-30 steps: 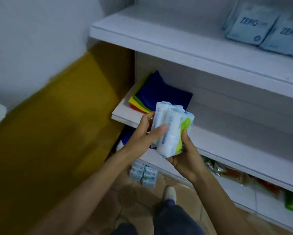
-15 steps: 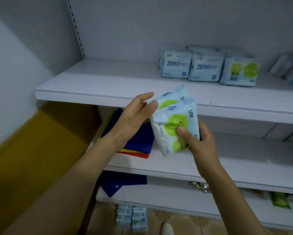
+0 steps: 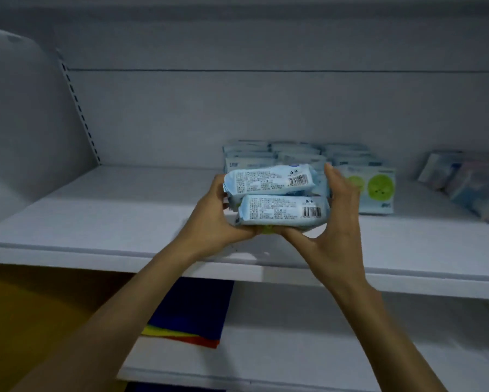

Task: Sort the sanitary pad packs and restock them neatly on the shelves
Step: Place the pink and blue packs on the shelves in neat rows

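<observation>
While my left hand (image 3: 212,220) and right hand (image 3: 335,224) clasp the packs (image 3: 277,199) above the shelf (image 3: 110,216), rows (image 3: 297,152) already stand stocked behind; these still need placing, I judge.

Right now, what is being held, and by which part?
A bundle of pad packs, barcodes up: left hand grips its left end, right hand its right end and underside.

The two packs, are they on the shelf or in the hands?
Held: the left hand and right hand grip the packs above the shelf.
</observation>
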A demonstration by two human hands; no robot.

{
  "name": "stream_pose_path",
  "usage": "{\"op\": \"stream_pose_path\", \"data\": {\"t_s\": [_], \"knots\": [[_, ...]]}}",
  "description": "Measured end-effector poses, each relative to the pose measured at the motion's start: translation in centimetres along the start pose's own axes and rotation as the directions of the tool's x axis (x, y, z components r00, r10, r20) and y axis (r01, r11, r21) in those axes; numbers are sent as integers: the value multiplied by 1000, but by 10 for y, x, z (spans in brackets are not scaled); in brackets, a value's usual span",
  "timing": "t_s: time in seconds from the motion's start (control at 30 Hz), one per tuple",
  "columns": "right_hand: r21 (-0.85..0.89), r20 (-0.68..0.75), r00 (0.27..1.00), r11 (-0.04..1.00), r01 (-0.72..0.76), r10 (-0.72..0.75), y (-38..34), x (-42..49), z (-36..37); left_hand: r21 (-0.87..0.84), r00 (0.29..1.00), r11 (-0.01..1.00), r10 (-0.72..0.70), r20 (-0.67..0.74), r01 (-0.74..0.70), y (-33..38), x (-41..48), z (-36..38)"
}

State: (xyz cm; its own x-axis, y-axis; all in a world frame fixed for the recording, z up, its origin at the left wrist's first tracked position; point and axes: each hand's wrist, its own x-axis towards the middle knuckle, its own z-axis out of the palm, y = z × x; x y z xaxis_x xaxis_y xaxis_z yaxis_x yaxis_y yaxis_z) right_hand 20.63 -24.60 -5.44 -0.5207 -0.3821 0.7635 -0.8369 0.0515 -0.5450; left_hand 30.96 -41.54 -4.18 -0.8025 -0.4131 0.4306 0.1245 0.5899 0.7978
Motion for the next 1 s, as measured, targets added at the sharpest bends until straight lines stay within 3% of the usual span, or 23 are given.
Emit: {"op": "stream_pose_path", "data": {"t_s": [0.1, 0.23, 0.4, 0.6, 0.8, 1.0], "knots": [[79, 66, 989, 988, -134, 129, 18, 16, 14, -134, 985, 976, -167, 35, 170, -20, 17, 2], [-30, 262, 956, 991, -130, 133, 42, 33, 34, -242, 939, 909, -343, 30, 340, -46, 33, 11], [-83, 359, 928, 994, -77, 102, 57, 51, 57, -86, 971, 976, -208, -120, 198, -60, 46, 9], [-95, 197, 973, 990, -106, 123, 62, 42, 66, -57, 979, 985, -167, -114, 161, -67, 45, 13], [21, 400, 907, 988, -152, 131, 59, 40, 65, -85, 977, 987, -151, -149, 139, -72, 47, 11], [-33, 354, 928, 993, -113, 117, 61, 40, 68, -31, 988, 991, -131, -79, 129, -64, 44, 10]]}}
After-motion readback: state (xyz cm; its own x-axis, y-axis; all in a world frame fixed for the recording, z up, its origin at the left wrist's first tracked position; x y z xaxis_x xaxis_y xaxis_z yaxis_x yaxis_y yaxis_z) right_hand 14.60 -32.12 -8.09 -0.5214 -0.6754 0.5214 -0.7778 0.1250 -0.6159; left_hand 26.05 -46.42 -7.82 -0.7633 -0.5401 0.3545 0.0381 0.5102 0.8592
